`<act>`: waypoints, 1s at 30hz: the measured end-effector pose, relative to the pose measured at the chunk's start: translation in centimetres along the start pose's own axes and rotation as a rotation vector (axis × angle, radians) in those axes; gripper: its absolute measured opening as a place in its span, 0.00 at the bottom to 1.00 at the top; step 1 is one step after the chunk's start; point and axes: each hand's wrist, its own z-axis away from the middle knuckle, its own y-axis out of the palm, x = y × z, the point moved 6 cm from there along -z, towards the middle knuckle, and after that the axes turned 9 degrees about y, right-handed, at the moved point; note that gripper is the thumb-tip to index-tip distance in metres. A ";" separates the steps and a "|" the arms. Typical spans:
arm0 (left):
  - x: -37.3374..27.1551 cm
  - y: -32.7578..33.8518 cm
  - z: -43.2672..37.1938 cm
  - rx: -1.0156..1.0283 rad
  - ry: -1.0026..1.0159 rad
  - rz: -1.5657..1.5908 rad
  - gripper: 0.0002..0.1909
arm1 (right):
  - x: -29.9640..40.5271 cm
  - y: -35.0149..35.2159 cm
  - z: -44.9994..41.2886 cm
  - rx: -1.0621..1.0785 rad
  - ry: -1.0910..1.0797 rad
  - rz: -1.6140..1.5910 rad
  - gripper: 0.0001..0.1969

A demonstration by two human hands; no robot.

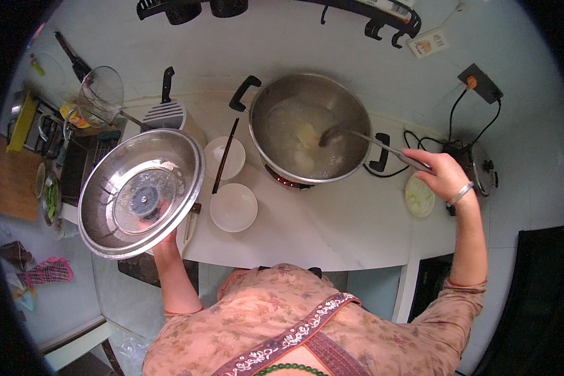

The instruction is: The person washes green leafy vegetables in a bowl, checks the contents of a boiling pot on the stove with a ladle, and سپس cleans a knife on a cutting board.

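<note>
My left hand (165, 237) holds up a metal pot lid with a glass centre (104, 221), its underside turned toward me. The fingers lie behind the lid and show only faintly through the glass. In my right hand (442, 176) is the handle of a metal ladle (389, 149). The ladle's bowl dips into cloudy liquid inside a large steel pot (312, 181) with black side handles. Pale pieces of food (305, 136) show in the liquid near the ladle. Under the pot, an electric cooker (289, 182) shows red lights.
Left of the pot stand two white bowls (234, 207), with dark chopsticks (225, 155) across the farther one. A knife block (165, 115) and a wire strainer (101, 96) are behind the lid. A plate of pale cut food (419, 196) and a power cord (395, 175) lie at right.
</note>
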 end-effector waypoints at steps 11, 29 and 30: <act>-0.1 -1.8 -1.1 -0.047 0.024 -0.032 0.18 | 5.8 4.1 -8.0 -0.122 -0.086 0.277 0.22; 0.5 -0.2 0.9 -0.196 -0.050 -0.025 0.12 | 15.3 -1.2 -9.8 0.187 -0.140 0.997 0.11; 0.7 -0.4 0.9 -0.231 -0.060 -0.019 0.12 | 14.9 -1.9 -9.1 0.155 -0.122 1.032 0.12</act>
